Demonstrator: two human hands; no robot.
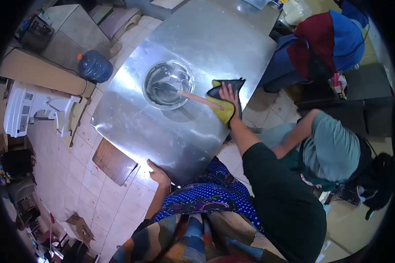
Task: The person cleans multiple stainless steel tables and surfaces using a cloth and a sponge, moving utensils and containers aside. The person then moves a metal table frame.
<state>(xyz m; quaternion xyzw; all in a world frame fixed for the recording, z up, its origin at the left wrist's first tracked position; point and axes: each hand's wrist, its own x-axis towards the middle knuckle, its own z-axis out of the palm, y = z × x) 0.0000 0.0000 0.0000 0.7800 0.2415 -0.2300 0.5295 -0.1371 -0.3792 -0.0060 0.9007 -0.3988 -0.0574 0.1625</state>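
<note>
A round metal bowl (173, 104) stands on the shiny metal table (206, 44), with some whitish residue inside. Across its rim leans a spatula (199, 99) with a dark head in the bowl and a wooden handle that sticks out to the right. My right hand (229, 95) presses a yellow and grey cloth (226, 113) flat on the table, right of the bowl, fingers stretched out near the handle's end. At the table's near left edge is my left hand (159, 174), thumb and fingers apart, holding nothing that I can see.
A seated person (338, 149) in a grey-green shirt is at the right, and another person (316, 44) in red and blue at the upper right. A blue water jug (95, 66), a wooden stool (114, 162) and a white sewing machine (41, 107) are left of the table.
</note>
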